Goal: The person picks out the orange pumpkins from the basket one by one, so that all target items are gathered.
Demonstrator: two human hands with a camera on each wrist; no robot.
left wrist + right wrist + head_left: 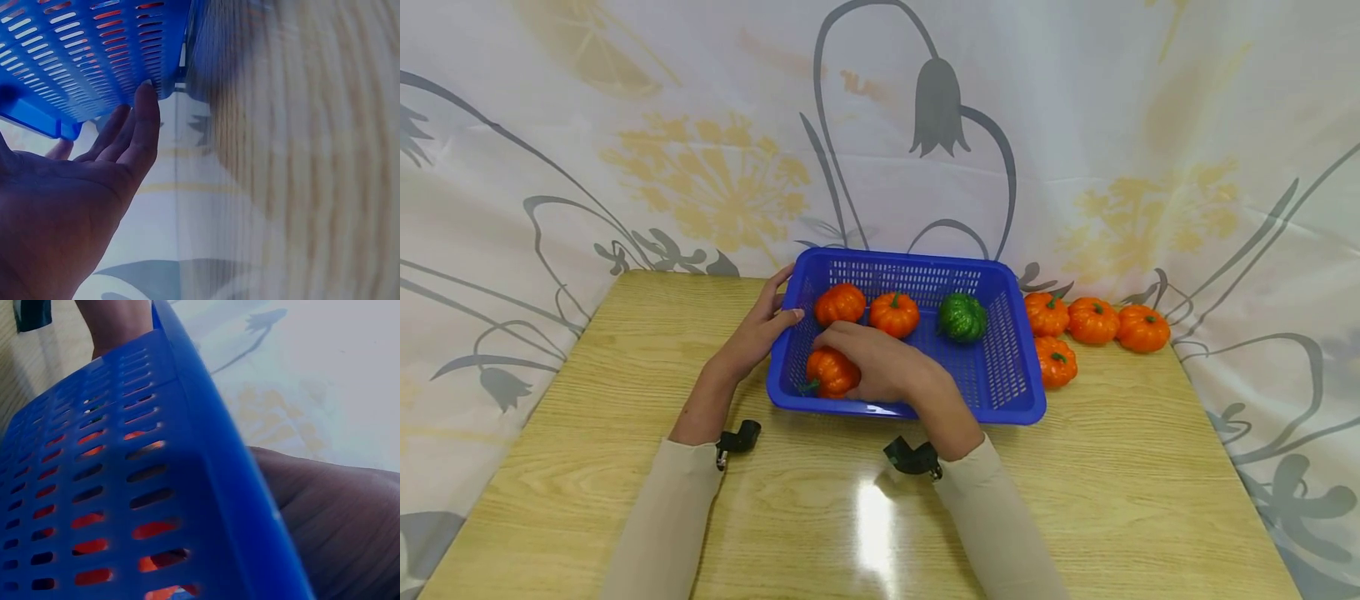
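The right hand reaches over the near wall of the blue basket, its fingers curled over an orange pumpkin that it grips in the near left corner. The pumpkin lies just beyond and left of the right palm, to the right of the left hand and a little nearer the person, its green stem pointing toward the left forearm. The left hand holds the basket's left side, thumb over the rim and fingers against the outer wall. Just beyond the right hand's fingers are two more orange pumpkins: the back-left pumpkin, nearer the left hand, and the back-middle pumpkin. A green pumpkin lies beyond the right wrist and to its right, inside the basket. Well to the right of both hands, outside the basket, four orange pumpkins rest on the wooden table, one nearer the person than the others.
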